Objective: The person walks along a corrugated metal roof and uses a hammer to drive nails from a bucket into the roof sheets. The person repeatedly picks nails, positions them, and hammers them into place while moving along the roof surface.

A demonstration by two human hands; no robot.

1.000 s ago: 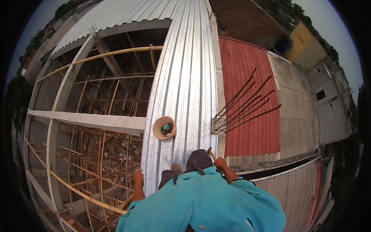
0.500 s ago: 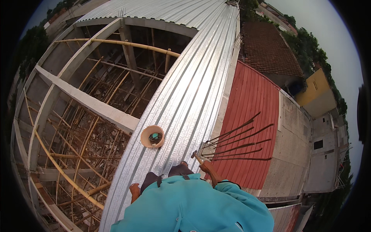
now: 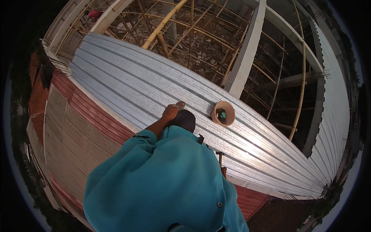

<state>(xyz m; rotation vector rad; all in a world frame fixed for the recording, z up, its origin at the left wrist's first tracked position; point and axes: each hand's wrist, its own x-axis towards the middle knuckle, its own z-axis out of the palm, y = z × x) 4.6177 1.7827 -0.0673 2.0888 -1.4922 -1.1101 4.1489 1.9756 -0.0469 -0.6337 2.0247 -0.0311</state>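
Observation:
My right hand (image 3: 224,171) is mostly hidden by the turquoise jacket. It is closed on a hammer (image 3: 220,154), whose head stands up just above the metal roof sheet. My left hand (image 3: 170,111) reaches forward beside my dark-clad knee (image 3: 184,120). A small rounded greyish-pink thing (image 3: 180,104) shows at its fingertips; whether it is my toes or something held is unclear, and the fingers themselves are hidden. Ahead and right of my knees, a peach-coloured bucket (image 3: 228,113) sits on the ribbed silvery roof sheet (image 3: 131,77), with dark items and something turquoise inside.
Beyond the sheet's far edge lies an open drop with bamboo poles (image 3: 164,23) and concrete beams (image 3: 247,54). A red metal roof (image 3: 92,112) and a grey corrugated roof (image 3: 73,135) lie to the left. Someone in red (image 3: 93,14) is far off at upper left.
My view has swung round to the left, so the open structure now lies ahead and the bucket to my right. My left hand has come forward. The hammer stays in my right hand.

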